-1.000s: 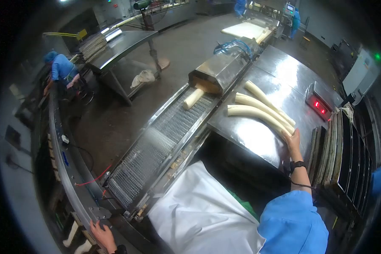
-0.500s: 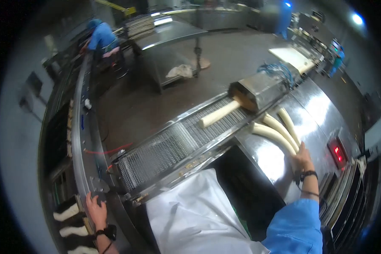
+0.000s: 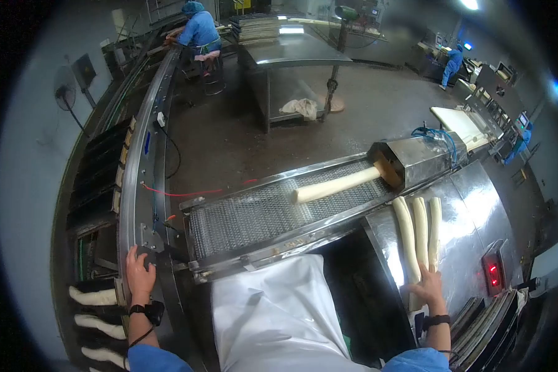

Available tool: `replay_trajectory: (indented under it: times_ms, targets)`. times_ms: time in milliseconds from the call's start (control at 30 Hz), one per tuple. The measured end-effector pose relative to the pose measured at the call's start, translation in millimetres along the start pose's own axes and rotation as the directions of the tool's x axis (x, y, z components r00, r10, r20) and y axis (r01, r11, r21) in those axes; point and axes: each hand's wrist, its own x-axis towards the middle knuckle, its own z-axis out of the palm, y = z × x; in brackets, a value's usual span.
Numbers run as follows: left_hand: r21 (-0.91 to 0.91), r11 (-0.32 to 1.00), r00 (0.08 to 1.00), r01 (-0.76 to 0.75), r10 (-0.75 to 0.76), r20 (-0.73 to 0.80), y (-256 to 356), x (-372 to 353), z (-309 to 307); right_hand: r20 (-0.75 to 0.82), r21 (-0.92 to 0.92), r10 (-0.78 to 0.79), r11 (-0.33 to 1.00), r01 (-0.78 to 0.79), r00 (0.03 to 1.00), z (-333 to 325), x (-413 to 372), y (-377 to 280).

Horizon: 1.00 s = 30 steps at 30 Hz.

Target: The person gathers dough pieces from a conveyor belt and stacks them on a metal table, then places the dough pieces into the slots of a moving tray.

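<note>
Three strips (image 3: 421, 226) are laid on the table (image 3: 465, 242), probably soft, best supported mid-length. Near ends are covered by the spread right hand (image 3: 429, 286); the rail (image 3: 132, 186) is touched by the left hand (image 3: 141, 273), fingers parted.

At right of the frame, three rolls (image 3: 421, 232) lie side by side on the table (image 3: 462, 248), your right hand (image 3: 426, 286) toward their near ends, a display unit (image 3: 493, 273) to their right. The conveyor (image 3: 239, 223) crosses mid-frame, bearing one roll (image 3: 335, 187) that reaches the housing (image 3: 425, 160). Lower left, your left hand (image 3: 141, 274) is on the rail (image 3: 130, 198), more rolls (image 3: 99, 325) on trays (image 3: 96, 312) beside it.
</note>
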Motion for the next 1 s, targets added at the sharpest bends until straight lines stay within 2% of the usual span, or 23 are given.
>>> replay_trajectory:
  times_ms: [33, 100, 167, 200, 267, 300, 333, 367, 433, 467, 500, 533, 567, 600, 633, 667, 767, 900, 1000]
  targets:
    - [-0.004, 1.0, 1.0, 0.014, -0.014, 0.008, 1.8, 0.7, -1.2, 0.06, 0.035, 0.102, 0.994, -0.104, 0.993, -5.3, 2.3, -8.8]
    - [-0.016, 1.0, 1.0, -0.001, 0.001, -0.016, -2.5, 0.4, 3.7, 0.069, -0.001, 0.13, 0.992, -0.13, 0.989, -8.0, 7.4, -17.9]
    - [-0.039, 0.999, 0.999, -0.02, 0.018, -0.038, -3.1, -1.7, 3.6, 0.066, 0.019, 0.27, 0.962, -0.272, 0.961, -0.2, 22.6, -24.0]
    - [-0.053, 0.999, 0.999, -0.013, 0.011, -0.037, 0.0, 0.2, -0.8, 0.086, 0.198, 0.284, 0.934, -0.296, 0.955, -23.4, 12.3, -54.1]
    - [-0.086, 0.996, 0.998, -0.03, 0.024, -0.066, 1.1, 0.6, -4.4, 0.01, 0.184, 0.172, 0.968, -0.171, 0.985, -12.8, 17.8, -57.3]
    - [-0.086, 0.996, 0.996, -0.03, 0.023, -0.081, -2.3, 0.7, -0.8, 0.051, 0.254, 0.186, 0.948, -0.193, 0.981, -11.9, 18.8, -62.9]
    - [-0.084, 0.996, 0.995, -0.033, 0.025, -0.097, -6.1, 0.6, 1.6, -0.012, 0.254, 0.062, 0.966, -0.057, 0.998, 18.5, 40.0, -35.8]
    - [-0.096, 0.995, 0.997, -0.004, -0.003, -0.077, -4.9, -0.3, -1.8, -0.077, 0.484, -0.042, 0.872, 0.074, 0.996, 36.4, 50.0, -26.9]
    - [-0.115, 0.993, 0.998, 0.026, -0.034, -0.061, -6.0, -0.8, -3.8, 0.184, 0.695, -0.007, 0.708, -0.126, 0.983, 8.7, 53.0, -69.6]
    - [-0.117, 0.993, 0.996, 0.018, -0.028, -0.084, -6.5, -2.3, -4.0, 0.186, 0.685, -0.041, 0.722, -0.1, 0.982, -13.4, 50.4, -101.8]
    - [-0.113, 0.992, 0.994, 0.051, -0.061, -0.087, -7.9, -1.9, -3.7, 0.121, 0.786, -0.075, 0.616, -0.049, 0.99, -38.0, 47.2, -136.1]
    - [-0.112, 0.994, 0.994, 0.019, -0.031, -0.107, -10.2, -1.5, -1.1, 0.054, 0.869, -0.095, 0.495, 0.0, 0.994, -50.2, 46.3, -156.7]
    - [-0.11, 0.994, 0.992, -0.02, 0.006, -0.125, -11.7, -2.8, 1.2, -0.02, 0.951, -0.115, 0.306, 0.054, 0.993, -14.2, 107.0, -114.9]
    - [-0.109, 0.994, 0.992, -0.006, -0.008, -0.126, -12.6, -4.0, 2.9, -0.121, 0.963, -0.33, 0.191, 0.192, 0.936, -91.6, 34.6, -209.9]
    - [-0.123, 0.992, 0.989, -0.027, 0.008, -0.149, -14.5, -3.0, 4.7, -0.135, 0.972, -0.365, 0.131, 0.194, 0.921, -106.0, 52.2, -226.3]
    - [-0.141, 0.989, 0.985, -0.049, 0.024, -0.172, -16.8, -2.4, 7.4, -0.086, 0.968, -0.449, 0.174, 0.182, 0.889, -129.1, 68.8, -238.6]
    - [-0.146, 0.988, 0.982, -0.043, 0.015, -0.187, -20.2, -2.9, 11.7, -0.233, 0.908, -0.652, 0.12, 0.402, 0.721, -196.1, 12.0, -330.3]
    - [-0.177, 0.984, 0.986, -0.024, -0.006, -0.167, -29.7, -2.0, 24.7, -0.319, 0.782, -0.899, -0.069, 0.62, 0.302, -235.8, -60.6, -460.7]
    - [-0.189, 0.982, 0.991, 0.02, -0.045, -0.13, -37.0, 1.0, 38.8, -0.336, 0.712, -0.942, -0.239, 0.66, 0.021, -233.6, -91.3, -567.0]
